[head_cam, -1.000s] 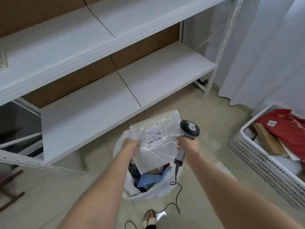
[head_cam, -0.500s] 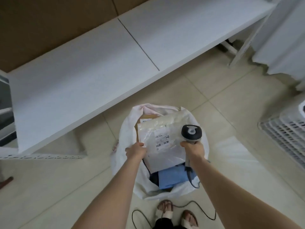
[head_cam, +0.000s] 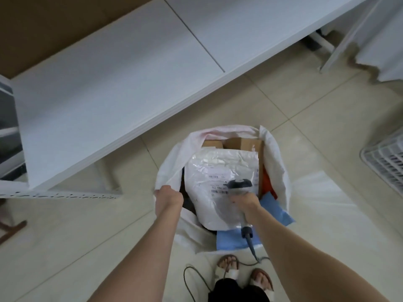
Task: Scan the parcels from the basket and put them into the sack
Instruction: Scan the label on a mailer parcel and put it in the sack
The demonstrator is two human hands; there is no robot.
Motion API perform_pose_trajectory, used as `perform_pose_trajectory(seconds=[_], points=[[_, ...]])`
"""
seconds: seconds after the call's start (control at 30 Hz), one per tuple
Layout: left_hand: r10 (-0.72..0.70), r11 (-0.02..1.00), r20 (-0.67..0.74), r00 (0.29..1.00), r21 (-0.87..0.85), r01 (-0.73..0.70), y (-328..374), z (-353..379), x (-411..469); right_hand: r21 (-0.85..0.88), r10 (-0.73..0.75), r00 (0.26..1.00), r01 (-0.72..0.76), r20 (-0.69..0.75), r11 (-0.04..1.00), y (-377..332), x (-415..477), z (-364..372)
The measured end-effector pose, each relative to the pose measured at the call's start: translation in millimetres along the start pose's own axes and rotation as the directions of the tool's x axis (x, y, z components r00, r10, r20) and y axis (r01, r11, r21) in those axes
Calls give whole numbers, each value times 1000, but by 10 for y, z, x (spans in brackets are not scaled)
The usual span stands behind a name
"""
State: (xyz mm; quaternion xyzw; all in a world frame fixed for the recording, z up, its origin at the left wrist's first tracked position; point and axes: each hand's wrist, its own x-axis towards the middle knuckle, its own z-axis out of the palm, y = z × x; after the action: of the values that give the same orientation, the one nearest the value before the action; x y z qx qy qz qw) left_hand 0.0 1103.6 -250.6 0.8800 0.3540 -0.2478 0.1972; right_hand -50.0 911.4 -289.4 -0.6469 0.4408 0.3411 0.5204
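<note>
So where is the parcel at this point?

- The white poly mailer [head_cam: 218, 171] lies flat across the mouth of the sack [head_cam: 275, 162], label up. It rests on a cardboard box [head_cam: 242, 144] and a blue parcel [head_cam: 229, 239], and it looks as good as delivered.

- And the person's hands?

- The left hand [head_cam: 169, 196] has its fingers curled over the sack's near-left rim, gripping the fabric and holding the mouth open. The right hand [head_cam: 245, 202] is wrapped round the handle of the barcode scanner [head_cam: 239, 184], whose head hovers over the mailer's label. Whether any of those fingers also pinch the mailer, the view doesn't tell.

- How would that mailer handle?

- Probably light and floppy. It is thin, glossy, wrinkled film, and the contents look soft. It is likely slippery too, so it could slide off the stiff box beneath it. It is best taken by an edge or corner with a firm pinch, not by the flat face.

- What's left, then?

- The basket [head_cam: 386, 162] sits at the right edge of the view, well apart from the sack, so the next parcel would presumably come from there. The scanner's cable [head_cam: 192, 280] trails on the floor by the person's feet and could snag on a turn.
</note>
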Motion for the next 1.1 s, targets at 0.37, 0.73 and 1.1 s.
perform_pose_trajectory(seconds=[0.37, 0.73, 1.1], points=[[76, 969, 54, 996, 229, -87, 385, 72, -353, -174, -9, 906, -71, -422, 982, -78, -207, -857], [143, 984, -57, 988, -96, -147, 374, 368, -5, 141, -42, 969, 78, -243, 987, 157, 280, -972], [220, 904, -215, 952, -321, -281, 591, -779, -1010, 377, -130, 893, 308, -431, 873, -304, -1240, -1150]])
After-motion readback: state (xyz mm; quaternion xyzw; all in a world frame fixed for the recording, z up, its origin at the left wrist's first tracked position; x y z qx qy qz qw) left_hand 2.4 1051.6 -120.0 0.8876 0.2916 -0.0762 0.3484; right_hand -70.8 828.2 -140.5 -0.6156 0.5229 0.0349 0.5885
